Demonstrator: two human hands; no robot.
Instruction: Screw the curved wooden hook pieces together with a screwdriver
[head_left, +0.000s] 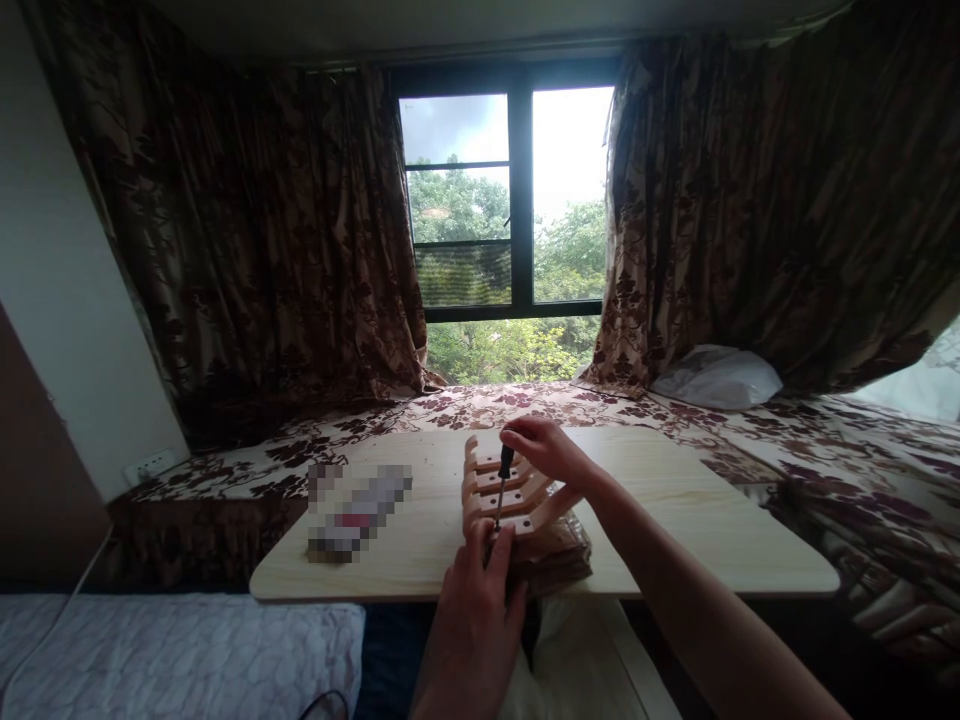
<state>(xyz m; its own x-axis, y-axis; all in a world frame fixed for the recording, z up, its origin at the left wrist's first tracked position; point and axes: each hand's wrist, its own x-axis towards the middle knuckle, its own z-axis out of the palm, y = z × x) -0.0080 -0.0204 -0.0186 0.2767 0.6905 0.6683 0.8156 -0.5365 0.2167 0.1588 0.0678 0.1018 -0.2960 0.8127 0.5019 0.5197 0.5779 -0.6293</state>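
A screwdriver (505, 466) with a dark handle stands nearly upright, and my right hand (546, 448) is closed around the top of its handle. Its thin shaft runs down to a dark screw hole at the near left end of a pale wooden rack (517, 523) with several curved pieces side by side, each marked with dark round spots. My left hand (476, 595) grips the rack's near left corner, thumb and forefinger on either side of the screwdriver's tip. The rack rests on a brown wrapped package (562, 555).
The pale wooden table (675, 510) has rounded corners. A pixelated object (358, 515) lies on its left half. Behind are a cloth-covered ledge (517, 400), a white plastic bag (718, 377), patterned curtains (330, 240) and a window (520, 200). Quilted bedding (180, 650) is at lower left.
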